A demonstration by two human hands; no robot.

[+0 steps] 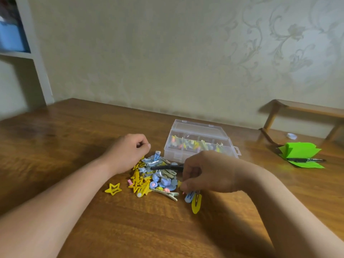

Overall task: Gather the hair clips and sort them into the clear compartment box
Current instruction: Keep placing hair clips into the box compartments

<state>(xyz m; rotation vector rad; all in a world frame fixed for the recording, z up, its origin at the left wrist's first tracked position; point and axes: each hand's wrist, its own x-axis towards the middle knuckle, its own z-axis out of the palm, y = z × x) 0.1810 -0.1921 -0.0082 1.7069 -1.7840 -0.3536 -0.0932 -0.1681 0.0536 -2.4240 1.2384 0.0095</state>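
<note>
A heap of small hair clips [152,178], mostly yellow and pale blue, lies on the wooden table [74,138] in front of me. A yellow star clip [113,189] sits apart at the heap's left. Just behind the heap stands the clear compartment box [200,144], lid down, with coloured clips visible inside. My left hand [128,152] rests curled at the heap's upper left edge, fingers closed with nothing visible in them. My right hand [206,171] grips a black pen-like stick [165,167] lying over the heap. A blue and a yellow snap clip [195,200] poke out beneath it.
A green paper stack [299,155] with a black pen [305,160] on it lies at the right of the table. A small white cap [291,135] sits behind it. A wooden stand [297,116] rises at the far right. A white shelf [28,53] stands at the left.
</note>
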